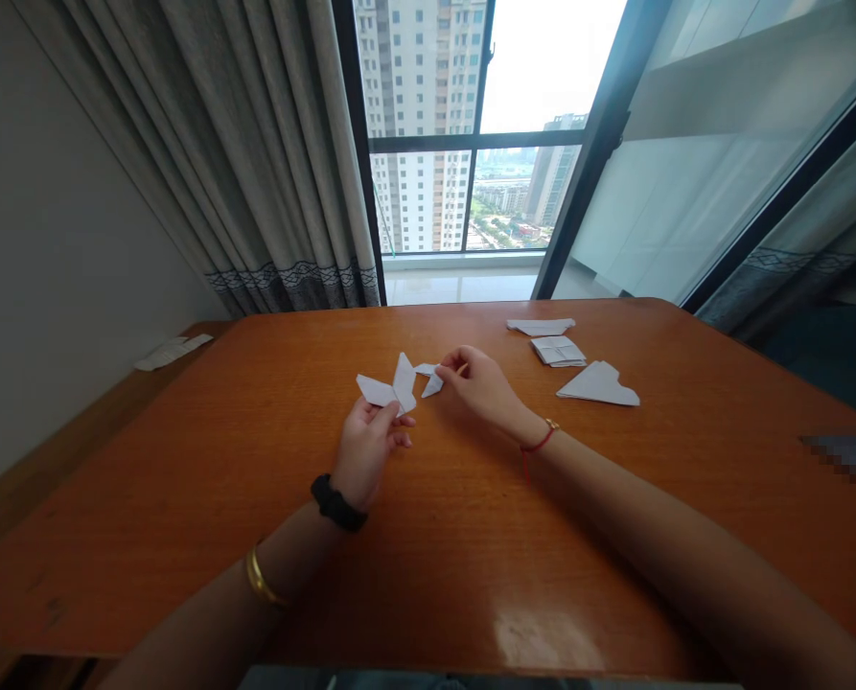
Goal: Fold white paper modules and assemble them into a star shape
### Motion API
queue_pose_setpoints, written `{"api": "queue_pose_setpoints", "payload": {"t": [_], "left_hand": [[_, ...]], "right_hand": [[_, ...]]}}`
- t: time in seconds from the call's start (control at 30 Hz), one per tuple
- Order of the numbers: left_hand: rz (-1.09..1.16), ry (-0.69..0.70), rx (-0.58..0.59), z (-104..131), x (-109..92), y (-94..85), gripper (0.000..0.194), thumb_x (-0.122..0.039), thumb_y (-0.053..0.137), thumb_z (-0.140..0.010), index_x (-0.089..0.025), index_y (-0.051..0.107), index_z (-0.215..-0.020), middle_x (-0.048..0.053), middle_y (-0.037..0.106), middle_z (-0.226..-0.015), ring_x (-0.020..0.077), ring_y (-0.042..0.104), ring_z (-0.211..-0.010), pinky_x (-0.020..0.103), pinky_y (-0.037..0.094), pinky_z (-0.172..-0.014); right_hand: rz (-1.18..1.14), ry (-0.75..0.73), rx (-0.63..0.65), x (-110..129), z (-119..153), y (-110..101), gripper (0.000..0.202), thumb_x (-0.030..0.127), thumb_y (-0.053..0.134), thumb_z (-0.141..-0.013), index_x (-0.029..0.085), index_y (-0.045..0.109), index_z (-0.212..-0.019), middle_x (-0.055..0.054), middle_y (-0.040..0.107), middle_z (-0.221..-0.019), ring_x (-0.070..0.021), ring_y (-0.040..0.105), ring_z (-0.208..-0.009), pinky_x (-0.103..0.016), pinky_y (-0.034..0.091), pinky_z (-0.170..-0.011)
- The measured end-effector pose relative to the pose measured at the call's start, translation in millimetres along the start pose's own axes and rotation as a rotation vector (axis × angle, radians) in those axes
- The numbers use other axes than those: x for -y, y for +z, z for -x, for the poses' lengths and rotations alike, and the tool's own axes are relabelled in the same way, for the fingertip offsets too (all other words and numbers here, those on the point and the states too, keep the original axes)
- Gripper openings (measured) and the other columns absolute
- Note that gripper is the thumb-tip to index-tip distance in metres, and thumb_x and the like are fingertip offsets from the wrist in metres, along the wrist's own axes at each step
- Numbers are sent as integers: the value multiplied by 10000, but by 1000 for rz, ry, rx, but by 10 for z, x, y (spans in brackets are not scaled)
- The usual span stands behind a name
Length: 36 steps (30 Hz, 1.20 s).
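Between thumb and fingers, my left hand point(370, 443) grips a folded white paper piece point(403, 383) with pointed flaps, raised over the brown wooden table point(255, 498). Just right of it, my right hand point(481, 383) pinches a smaller folded white paper piece point(431, 385) by its right side. The two pieces are close together; whether they touch is hard to tell. Three other folded white papers lie to the right of my right hand: a long narrow one point(541, 327), a squarish one point(558, 352) and a larger pointed one point(600, 385).
White papers point(173, 353) lie on a ledge past the table's left edge. A grey blurred patch point(851, 460) is at the right edge. Beyond the table are a grey curtain point(276, 153) and a window with a dark frame point(428, 144).
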<state>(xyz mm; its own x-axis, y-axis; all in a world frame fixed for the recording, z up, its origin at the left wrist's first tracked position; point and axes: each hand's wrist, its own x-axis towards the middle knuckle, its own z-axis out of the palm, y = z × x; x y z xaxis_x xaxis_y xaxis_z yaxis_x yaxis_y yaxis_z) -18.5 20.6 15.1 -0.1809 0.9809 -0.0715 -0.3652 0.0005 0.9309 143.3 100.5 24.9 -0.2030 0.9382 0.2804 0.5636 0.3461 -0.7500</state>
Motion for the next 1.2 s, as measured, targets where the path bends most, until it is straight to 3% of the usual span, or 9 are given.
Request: {"api": "queue_pose_setpoints", "payload": {"t": [0.17,0.33,0.43,0.5,0.57,0.63,0.73,0.83,1.2], "left_hand": [[25,-43,-19,-32,-3,-22,277,-229,685,-698,-152,524,-910,12,606,-848,97,593,-625,184,453,-440],[28,-97,-10,-42,11,-33,202,-170,640,-754,-147,530,-922,32,630,-869,110,632,-650,195,494,-482],[36,-138,-11,-40,14,-31,164,-140,609,-794,-144,536,-941,49,649,-895,114,658,-665,222,538,-569],[38,-176,10,-19,17,-18,168,-130,603,-810,-142,544,-967,69,663,-940,128,680,-705,238,552,-632],[33,-228,56,20,26,3,183,-135,614,-817,-142,553,-989,93,667,-1007,151,696,-782,246,554,-686],[22,-280,118,72,41,30,208,-156,647,-809,-145,563,-999,106,664,-1058,175,699,-848,252,550,-720],[37,-323,243,144,71,63,275,-213,709,-773,-150,584,-1010,113,670,-1074,189,694,-881,271,546,-764],[63,-320,333,176,96,68,298,-235,736,-745,-152,604,-1000,106,683,-1042,179,687,-874,282,542,-794],[72,-254,309,146,86,37,261,-236,703,-742,-154,616,-974,87,681,-1006,168,669,-868,299,531,-814]], "right_hand": [[314,59,105,-293,-411,67,213,297,616,-816,143,656,-958,-136,612,-1081,-221,546,-1023,-318,408,-872],[314,174,175,-377,-558,172,383,329,828,-546,136,643,-821,-123,629,-954,-241,580,-886,-307,441,-737],[268,179,168,-339,-368,64,325,262,761,-635,156,595,-893,-33,638,-835,-156,580,-715,-244,428,-622],[216,112,45,-253,-139,-75,220,274,655,-763,166,561,-930,-20,633,-834,-137,572,-695,-236,426,-602],[136,-77,-171,-122,133,-209,117,270,553,-857,177,552,-928,-34,629,-873,-138,573,-718,-246,442,-621],[111,-301,-265,17,403,-284,89,221,490,-898,186,564,-935,-58,626,-916,-152,579,-780,-265,465,-678],[226,-563,-155,145,718,-247,168,176,442,-927,201,596,-991,-84,639,-958,-182,582,-872,-307,472,-771],[364,-671,-38,137,861,-122,198,203,441,-949,193,618,-1037,-93,663,-965,-199,582,-861,-337,477,-779],[249,-670,8,50,871,-63,258,143,483,-890,219,634,-1084,-94,630,-1154,-222,559,-1018,-410,463,-899]]}}
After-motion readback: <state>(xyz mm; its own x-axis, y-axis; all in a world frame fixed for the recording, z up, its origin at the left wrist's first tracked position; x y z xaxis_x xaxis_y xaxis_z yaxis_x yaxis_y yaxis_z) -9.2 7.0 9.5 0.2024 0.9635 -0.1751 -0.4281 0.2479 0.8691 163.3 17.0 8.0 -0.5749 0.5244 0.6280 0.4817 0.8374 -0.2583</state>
